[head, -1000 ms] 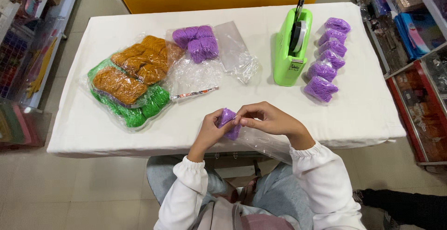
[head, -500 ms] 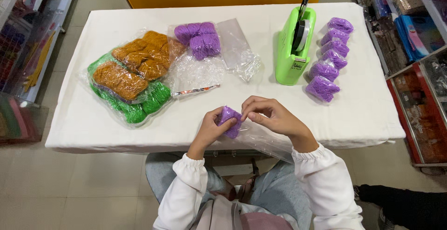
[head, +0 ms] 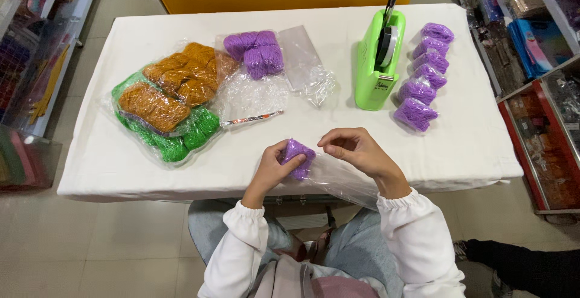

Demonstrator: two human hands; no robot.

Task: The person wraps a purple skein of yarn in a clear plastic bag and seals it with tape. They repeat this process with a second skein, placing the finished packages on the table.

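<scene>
My left hand (head: 273, 169) grips a small purple yarn bundle (head: 297, 157) near the table's front edge. My right hand (head: 356, 151) is just right of it, fingers pinched on the thin clear plastic bag (head: 338, 180) that drapes from the bundle over the table edge. Both hands are above the white tablecloth (head: 459, 147). The bundle seems to sit at the mouth of the bag.
A green tape dispenser (head: 378, 62) stands at centre right. Several bagged purple bundles (head: 423, 74) line up to its right. A clear bag of orange and green yarn (head: 169, 99) lies left; loose purple bundles (head: 255, 52) and empty plastic sleeves (head: 305, 62) at the back. Shelves flank both sides.
My right hand has drawn slightly away to the right of the purple bundle, stretching the clear plastic. The left hand still holds the bundle in about the same spot.
</scene>
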